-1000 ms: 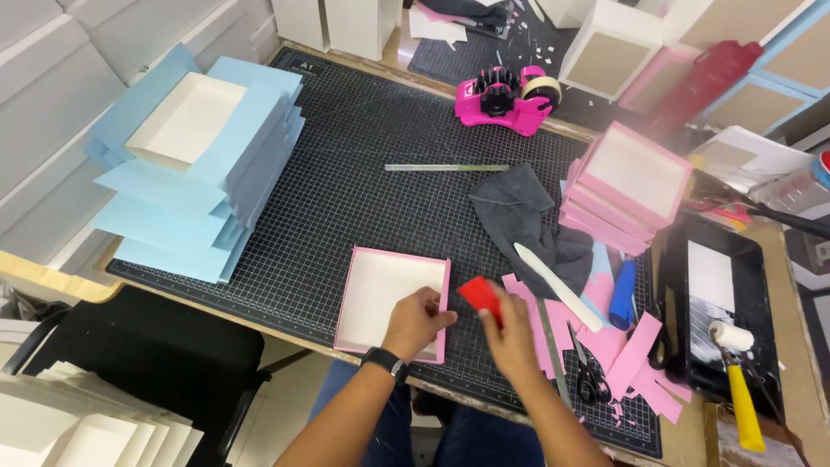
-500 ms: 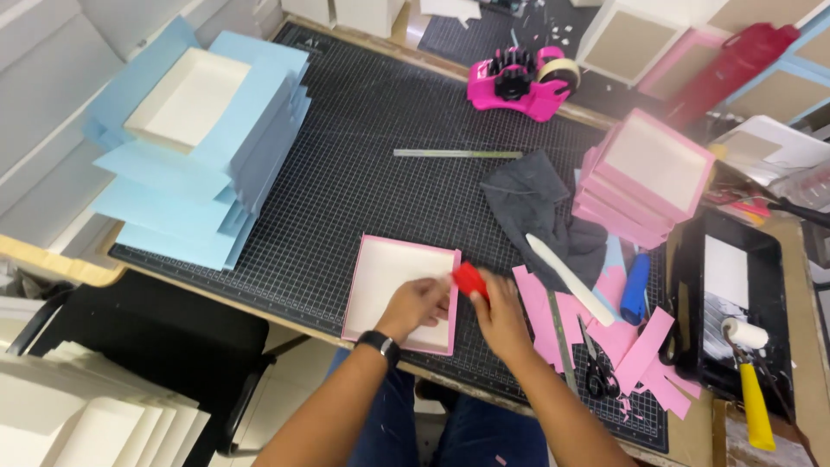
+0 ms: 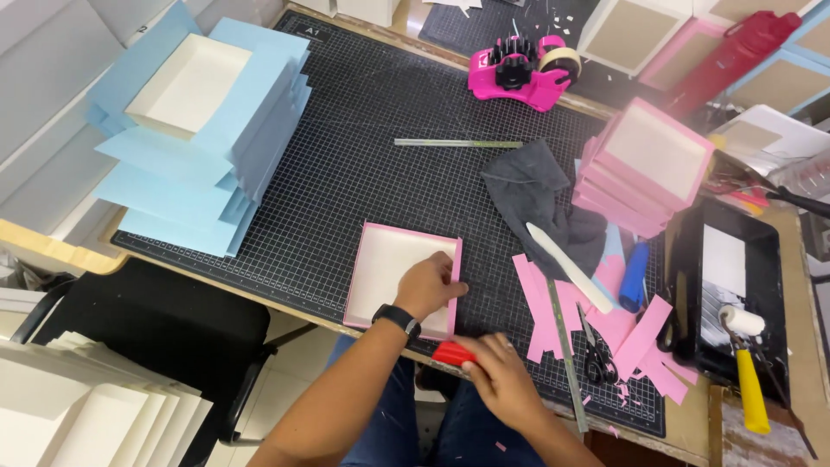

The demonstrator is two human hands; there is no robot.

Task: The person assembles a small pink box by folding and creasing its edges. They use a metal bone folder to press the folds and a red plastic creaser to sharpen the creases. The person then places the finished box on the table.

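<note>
Now, tray (image 3: 385, 268): shallow pink-edged card, white inside.
Left hand (image 3: 430, 286): fingers curled on its right wall.
Right hand (image 3: 501, 374): gripping red tool (image 3: 453, 353).
Beside: pink strips (image 3: 545, 307), steel ruler (image 3: 566, 350).

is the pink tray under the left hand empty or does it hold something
Empty: the pink tray shows only its bare pale floor; the left hand rests on its right wall.
</note>
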